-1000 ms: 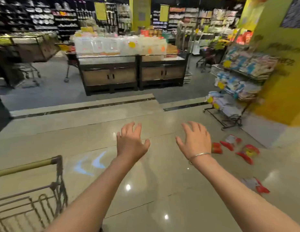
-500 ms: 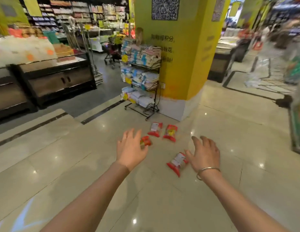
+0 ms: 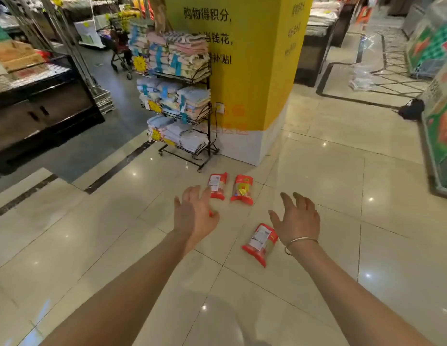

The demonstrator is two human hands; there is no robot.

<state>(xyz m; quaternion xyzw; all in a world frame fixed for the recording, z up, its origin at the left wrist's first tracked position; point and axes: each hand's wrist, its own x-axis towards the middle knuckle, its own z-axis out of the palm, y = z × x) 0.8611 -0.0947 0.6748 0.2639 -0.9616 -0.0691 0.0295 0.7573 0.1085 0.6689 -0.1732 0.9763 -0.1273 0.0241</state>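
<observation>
Red food packets lie on the shiny tiled floor in front of me. Two packets, one (image 3: 218,186) and another (image 3: 242,189), lie side by side near the pillar. A third packet (image 3: 261,243) lies closer, just left of my right wrist. A sliver of a fourth red packet (image 3: 210,213) shows behind my left hand. My left hand (image 3: 195,216) is stretched out over the floor with fingers spread, holding nothing. My right hand (image 3: 298,219), with a metal bangle on the wrist, is also open and empty, in the air above the tiles.
A yellow pillar (image 3: 245,71) stands ahead, with a black wire rack (image 3: 177,101) of folded towels against it. A dark display counter (image 3: 40,103) is at the left, green-wrapped stock (image 3: 439,96) at the right edge, and a black bag (image 3: 412,109) on the floor.
My view swung right, from the shopping trolley and aisle to the pillar, and came closer to the packets. Both hands stayed stretched out and open, now right beside the red packets.
</observation>
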